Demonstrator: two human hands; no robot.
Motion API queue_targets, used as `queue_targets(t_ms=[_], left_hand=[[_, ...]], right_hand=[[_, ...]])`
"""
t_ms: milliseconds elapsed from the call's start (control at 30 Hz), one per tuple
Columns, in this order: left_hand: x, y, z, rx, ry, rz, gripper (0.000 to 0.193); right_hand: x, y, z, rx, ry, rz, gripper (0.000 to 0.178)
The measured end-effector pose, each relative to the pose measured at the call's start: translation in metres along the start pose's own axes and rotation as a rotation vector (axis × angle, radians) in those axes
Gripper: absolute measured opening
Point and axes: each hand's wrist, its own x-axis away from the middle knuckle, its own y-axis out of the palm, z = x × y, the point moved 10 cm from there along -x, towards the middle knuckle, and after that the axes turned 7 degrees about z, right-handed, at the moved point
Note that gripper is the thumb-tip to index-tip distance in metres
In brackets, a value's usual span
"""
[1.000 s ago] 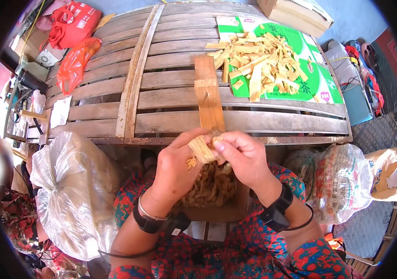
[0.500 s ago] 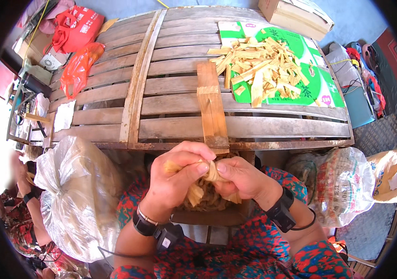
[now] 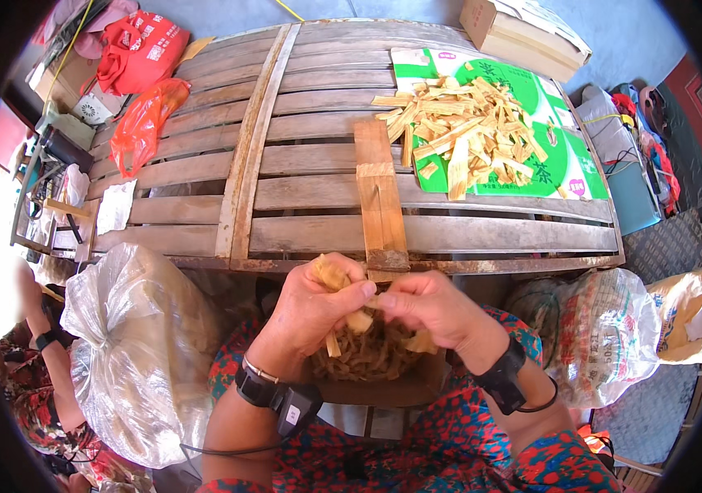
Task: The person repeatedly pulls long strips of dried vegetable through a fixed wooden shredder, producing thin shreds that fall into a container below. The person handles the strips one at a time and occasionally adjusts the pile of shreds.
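My left hand is closed around a pale yellow, dried, fibrous strip, whose end sticks up past the fingers. My right hand pinches at it from the other side, fingertips meeting near the left thumb. A curled piece of yellow strip hangs under the right fingers. Below both hands, a brown box between my knees holds many duller curled strips. Just beyond my hands, a wooden block lies on the table and reaches over its near edge.
On the slatted table, a pile of yellow strips rests on a green printed sheet. A red plastic bag lies far left. Large filled sacks flank me. Another person's arm shows at the left.
My hands have shifted from gripping a twisted bundle tightly together to a looser hold slightly lower. The strip's end now stands up from the left hand. The view has tilted slightly.
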Motion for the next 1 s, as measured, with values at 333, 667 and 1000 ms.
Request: queue_targets(t_ms=[333,667,1000], left_hand=[[-0.072,-0.016,-0.02,-0.012,0.161,0.252,0.016],[-0.034,0.0,-0.008,-0.184,0.299,0.129,0.021],[0.058,0.085,0.009,0.111,0.052,-0.761,0.057]], right_hand=[[-0.03,-0.073,-0.068,1.011,-0.488,0.755,0.025],[0.025,0.0,-0.084,0.954,-1.138,0.489,0.017],[0.022,-0.016,-0.081,0.478,-0.777,0.264,0.019]])
